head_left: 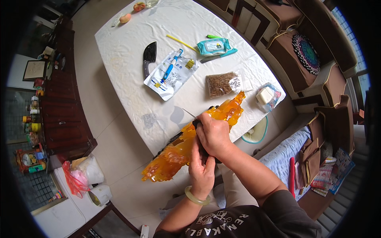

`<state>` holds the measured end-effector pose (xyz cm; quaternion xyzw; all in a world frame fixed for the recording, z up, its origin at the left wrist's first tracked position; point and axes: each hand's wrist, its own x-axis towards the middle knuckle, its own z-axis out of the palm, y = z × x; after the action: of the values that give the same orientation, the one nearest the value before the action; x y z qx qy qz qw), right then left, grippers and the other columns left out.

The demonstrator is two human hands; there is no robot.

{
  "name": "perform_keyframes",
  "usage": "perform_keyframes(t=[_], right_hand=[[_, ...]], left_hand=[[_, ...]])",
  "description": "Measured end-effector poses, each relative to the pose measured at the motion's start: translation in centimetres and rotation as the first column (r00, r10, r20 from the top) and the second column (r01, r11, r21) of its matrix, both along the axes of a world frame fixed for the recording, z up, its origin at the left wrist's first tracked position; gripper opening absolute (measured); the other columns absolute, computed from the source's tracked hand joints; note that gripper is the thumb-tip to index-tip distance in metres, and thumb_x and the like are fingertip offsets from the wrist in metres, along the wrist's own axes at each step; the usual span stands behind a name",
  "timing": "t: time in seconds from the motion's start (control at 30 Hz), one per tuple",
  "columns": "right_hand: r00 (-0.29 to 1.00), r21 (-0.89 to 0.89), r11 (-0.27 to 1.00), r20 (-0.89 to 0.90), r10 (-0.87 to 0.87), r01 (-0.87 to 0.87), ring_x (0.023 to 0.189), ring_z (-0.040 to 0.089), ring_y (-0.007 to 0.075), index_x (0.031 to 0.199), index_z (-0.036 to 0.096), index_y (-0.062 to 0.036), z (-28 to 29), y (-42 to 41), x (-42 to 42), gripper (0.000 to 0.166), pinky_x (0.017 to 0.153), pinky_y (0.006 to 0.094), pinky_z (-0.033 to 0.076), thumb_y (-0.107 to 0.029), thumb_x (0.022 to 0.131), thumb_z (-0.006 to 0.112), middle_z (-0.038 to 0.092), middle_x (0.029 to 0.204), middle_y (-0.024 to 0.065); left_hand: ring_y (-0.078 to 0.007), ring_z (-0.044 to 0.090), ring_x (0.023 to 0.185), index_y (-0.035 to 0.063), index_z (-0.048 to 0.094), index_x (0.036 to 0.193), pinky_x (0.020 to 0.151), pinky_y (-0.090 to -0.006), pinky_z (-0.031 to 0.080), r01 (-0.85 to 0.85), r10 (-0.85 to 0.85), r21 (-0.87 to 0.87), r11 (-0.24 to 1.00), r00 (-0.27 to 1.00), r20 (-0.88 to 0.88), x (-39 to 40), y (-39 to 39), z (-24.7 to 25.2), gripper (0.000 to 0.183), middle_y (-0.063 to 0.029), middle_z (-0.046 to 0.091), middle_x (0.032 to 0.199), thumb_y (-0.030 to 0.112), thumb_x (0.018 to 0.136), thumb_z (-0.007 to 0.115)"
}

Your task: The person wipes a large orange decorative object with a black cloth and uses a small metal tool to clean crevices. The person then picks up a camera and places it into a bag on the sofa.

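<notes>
A long translucent amber-coloured carved ornament (172, 154) lies slantwise over the near table edge, its left end past the edge. Black parts (174, 138) show along its far side. My right hand (215, 132) is closed around a dark handle, from which a thin metal shaft (189, 113) points up and left over the ornament. Below it, my left hand (201, 174) grips a dark part at the ornament's near side between thumb and fingers. The hands hide the middle of the ornament and most of that dark part. A pale bangle (197, 197) circles my left wrist.
Past the ornament lie a packet of brown strands (218, 84), a silver pouch (175, 80) with a blue-handled peeler (171, 68), a cleaver (149, 56), wet wipes (213, 46) above a teal-handled knife (221, 56), and a wrapped white block (265, 95). A bin (258, 134) stands below the table's right edge.
</notes>
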<state>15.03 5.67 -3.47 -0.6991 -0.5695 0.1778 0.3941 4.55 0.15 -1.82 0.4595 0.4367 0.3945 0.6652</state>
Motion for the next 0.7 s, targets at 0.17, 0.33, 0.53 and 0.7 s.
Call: perform_keyframes(t=[0.17,0.33,0.53,0.7], right_hand=[[1.000,-0.098,0.995,-0.004,-0.010,0.009,0.055,0.060,0.0388,0.083,0.055,-0.0028,0.4,0.2,-0.1,0.009,0.054,0.0468,0.048,-0.010,0.078,0.059,0.060,0.061,0.0169],[0.976,-0.148,0.988,-0.205,-0.070,0.040,0.065,0.061,0.0414,0.085,0.056,-0.0010,0.2,0.1,-0.1,0.010,0.061,0.0466,0.049,-0.010,0.082,0.056,0.061,0.066,0.0199],[0.800,-0.171,0.979,-0.570,-0.188,0.108,0.076,0.055,0.0135,0.100,0.060,0.0040,-1.0,-1.1,0.6,0.019,0.070,0.0277,0.046,-0.004,0.087,0.049,0.059,0.079,0.0072],[0.646,-0.225,0.960,-0.711,-0.278,0.165,0.082,0.054,0.0103,0.111,0.056,0.0030,-1.5,-3.3,1.3,0.023,0.076,0.0250,0.046,-0.005,0.090,0.052,0.059,0.092,0.0032]], left_hand=[[-0.0212,0.042,0.128,-0.0038,0.022,0.146,0.107,-0.0345,0.035,0.014,-0.013,-0.021,1.000,1.000,0.023,0.0,0.2,0.3,0.063,-0.0159,0.040,0.141,-0.009,0.089,0.049],[-0.0231,0.040,0.131,-0.0049,0.021,0.146,0.110,-0.0362,0.031,0.010,-0.010,-0.010,1.000,0.999,0.035,0.0,0.2,0.6,0.065,-0.0179,0.038,0.143,-0.008,0.088,0.050],[-0.0238,0.038,0.133,-0.0058,0.023,0.146,0.112,-0.0365,0.029,0.073,-0.074,-0.044,0.996,0.997,0.001,-0.2,-0.1,0.1,0.063,-0.0182,0.036,0.144,-0.007,0.089,0.051],[-0.0249,0.049,0.122,-0.0040,0.035,0.141,0.104,-0.0353,0.039,0.088,-0.086,0.020,0.996,0.993,-0.086,0.3,-0.8,-0.6,0.057,-0.0190,0.047,0.136,0.000,0.089,0.057]])
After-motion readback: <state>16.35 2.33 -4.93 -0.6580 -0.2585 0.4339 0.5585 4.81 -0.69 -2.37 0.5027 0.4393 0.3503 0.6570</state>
